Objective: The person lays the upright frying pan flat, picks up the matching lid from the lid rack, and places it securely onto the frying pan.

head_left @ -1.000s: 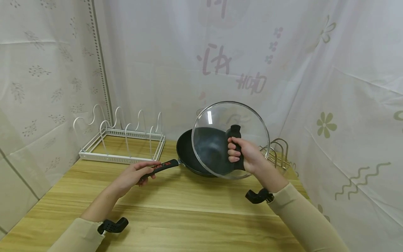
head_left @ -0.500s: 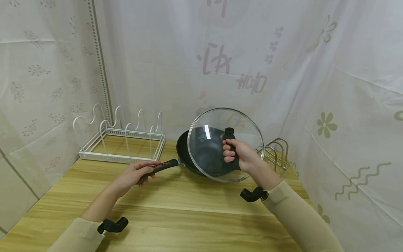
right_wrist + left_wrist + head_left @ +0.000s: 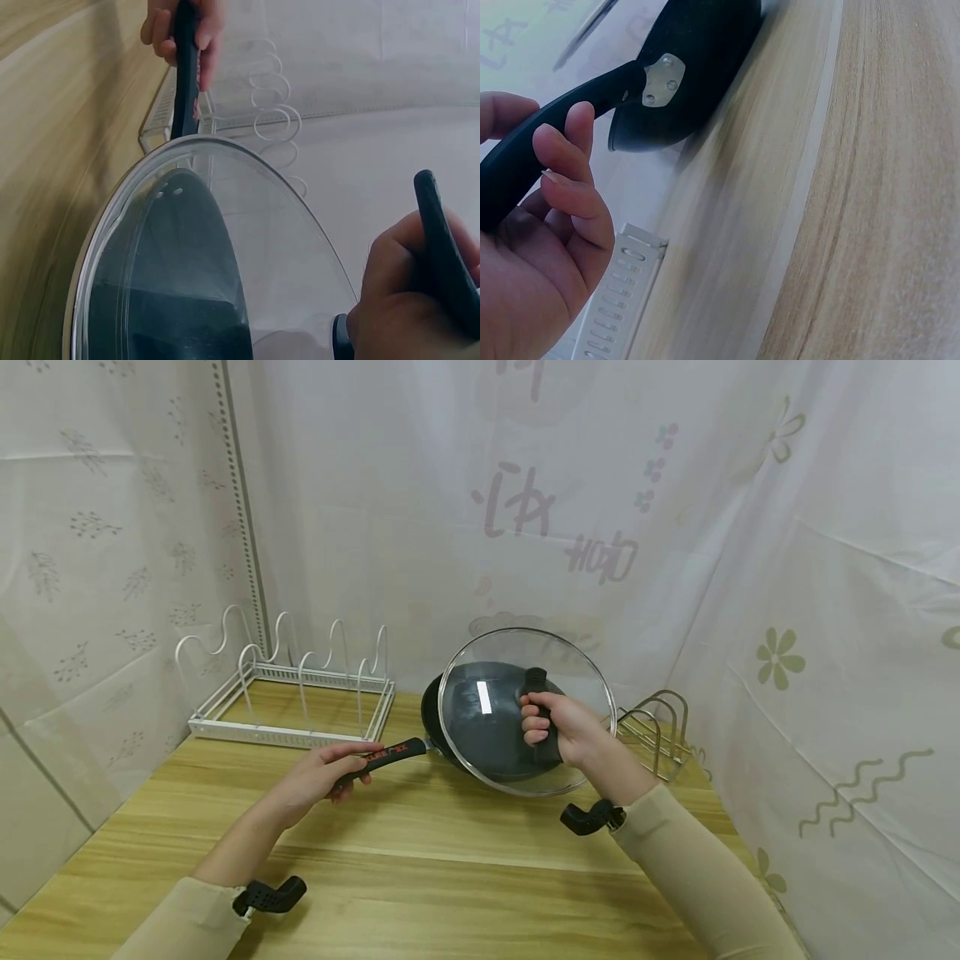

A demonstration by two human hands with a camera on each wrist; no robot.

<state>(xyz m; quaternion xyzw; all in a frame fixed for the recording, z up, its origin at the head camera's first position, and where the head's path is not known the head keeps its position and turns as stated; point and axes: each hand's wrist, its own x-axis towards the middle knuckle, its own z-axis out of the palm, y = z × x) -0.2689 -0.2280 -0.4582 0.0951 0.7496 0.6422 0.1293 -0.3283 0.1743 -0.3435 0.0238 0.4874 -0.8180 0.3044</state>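
Observation:
A black wok (image 3: 431,717) stands on the wooden table, its long handle (image 3: 396,754) pointing left toward me. My left hand (image 3: 315,783) holds that handle between thumb and fingers; the left wrist view shows the curled fingers (image 3: 574,180) beneath it. A round glass lid (image 3: 480,739) with a metal rim is tilted upright in front of the wok, hiding most of its bowl behind clear glass. My right hand (image 3: 570,735) grips the lid's black upright handle (image 3: 536,679). In the right wrist view the lid's rim lies close to the wok; whether they touch I cannot tell.
A white wire rack (image 3: 255,739) with wavy uprights stands at the back left. Behind my right hand is a smaller gold-coloured wire rack (image 3: 667,727). Patterned white curtains (image 3: 360,552) enclose the table's back and sides.
My right hand has brought the lid left and down, so it covers more of the wok from this view. My left hand and the wok have stayed in place.

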